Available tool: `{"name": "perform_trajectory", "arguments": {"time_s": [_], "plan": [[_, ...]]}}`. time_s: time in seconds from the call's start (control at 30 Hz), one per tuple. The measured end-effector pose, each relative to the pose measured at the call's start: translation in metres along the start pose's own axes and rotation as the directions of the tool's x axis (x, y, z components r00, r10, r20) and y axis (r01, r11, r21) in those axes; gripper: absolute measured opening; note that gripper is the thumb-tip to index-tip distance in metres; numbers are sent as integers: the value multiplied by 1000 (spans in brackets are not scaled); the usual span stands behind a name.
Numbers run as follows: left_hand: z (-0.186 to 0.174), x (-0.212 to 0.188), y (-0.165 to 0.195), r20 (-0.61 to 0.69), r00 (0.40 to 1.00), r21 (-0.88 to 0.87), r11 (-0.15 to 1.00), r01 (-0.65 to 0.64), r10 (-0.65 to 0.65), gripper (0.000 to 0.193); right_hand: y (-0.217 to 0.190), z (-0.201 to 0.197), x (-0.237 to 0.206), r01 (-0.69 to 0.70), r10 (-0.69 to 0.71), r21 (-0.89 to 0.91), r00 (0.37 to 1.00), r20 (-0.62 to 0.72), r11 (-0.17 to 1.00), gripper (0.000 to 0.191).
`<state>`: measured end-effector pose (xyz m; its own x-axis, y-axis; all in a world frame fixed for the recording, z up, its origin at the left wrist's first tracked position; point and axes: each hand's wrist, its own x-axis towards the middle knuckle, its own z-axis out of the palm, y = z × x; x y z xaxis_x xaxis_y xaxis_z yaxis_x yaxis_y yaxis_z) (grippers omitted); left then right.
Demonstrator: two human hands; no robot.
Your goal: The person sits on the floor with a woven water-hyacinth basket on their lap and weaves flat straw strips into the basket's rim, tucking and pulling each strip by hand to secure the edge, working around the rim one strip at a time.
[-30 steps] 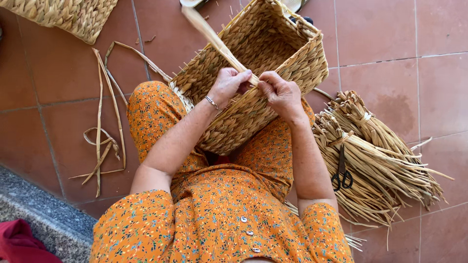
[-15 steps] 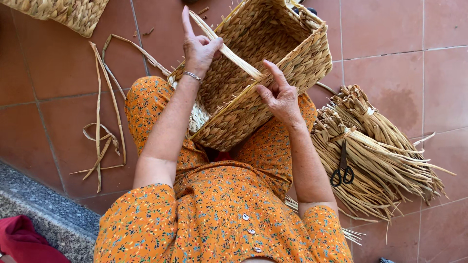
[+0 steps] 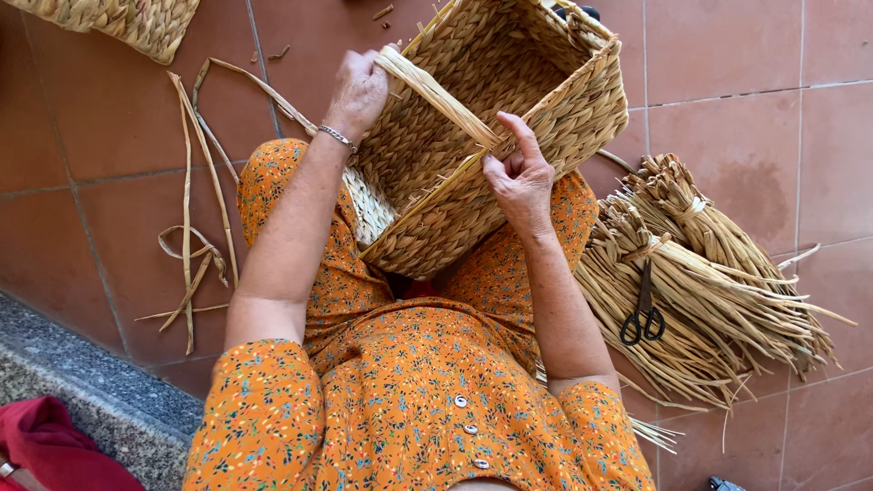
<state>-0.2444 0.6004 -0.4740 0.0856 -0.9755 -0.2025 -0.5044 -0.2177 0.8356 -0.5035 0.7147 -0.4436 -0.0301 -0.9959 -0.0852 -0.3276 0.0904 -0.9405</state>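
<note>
A square woven straw basket (image 3: 564, 118) rests tilted on my lap, its opening facing me. My left hand (image 3: 356, 91) grips the end of a flat straw strand (image 3: 436, 95) at the basket's left rim and holds it taut. The strand runs down to the near rim, where my right hand (image 3: 518, 173) pinches it against the weave. A silver bracelet sits on my left wrist. I wear an orange flowered dress.
A bundle of tied dry straw (image 3: 700, 273) lies on the red tile floor at right, with black scissors (image 3: 642, 318) on top. Loose straw strips (image 3: 195, 236) lie at left. Another woven basket (image 3: 118, 23) sits top left. Red cloth (image 3: 55, 450) on a grey step.
My left hand has pulled the strand out to the left from the near rim and now holds it taut by the left rim. My right hand stays on the near rim.
</note>
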Motion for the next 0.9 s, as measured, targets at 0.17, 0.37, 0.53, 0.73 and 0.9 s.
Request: {"name": "perform_trajectory", "arguments": {"time_s": [0.17,0.37,0.53,0.73,0.9], "plan": [[36,-32,-4,576,815,-751,429,501,57,37,2,1,-1,-30,30,60,1000,0,998,64],[58,-47,-1,612,771,-734,489,471,177,29,5,2,-4,-14,10,172,1000,25,985,65],[67,-44,3,564,811,-731,552,402,157,32,3,2,-9,107,-106,25,993,-44,994,74],[72,-39,6,589,794,-669,641,375,150,36,9,10,-13,104,-98,51,989,-115,993,48],[78,-30,18,582,798,-588,760,278,158,37,15,13,-12,149,-152,-34,982,-109,988,21]]}}
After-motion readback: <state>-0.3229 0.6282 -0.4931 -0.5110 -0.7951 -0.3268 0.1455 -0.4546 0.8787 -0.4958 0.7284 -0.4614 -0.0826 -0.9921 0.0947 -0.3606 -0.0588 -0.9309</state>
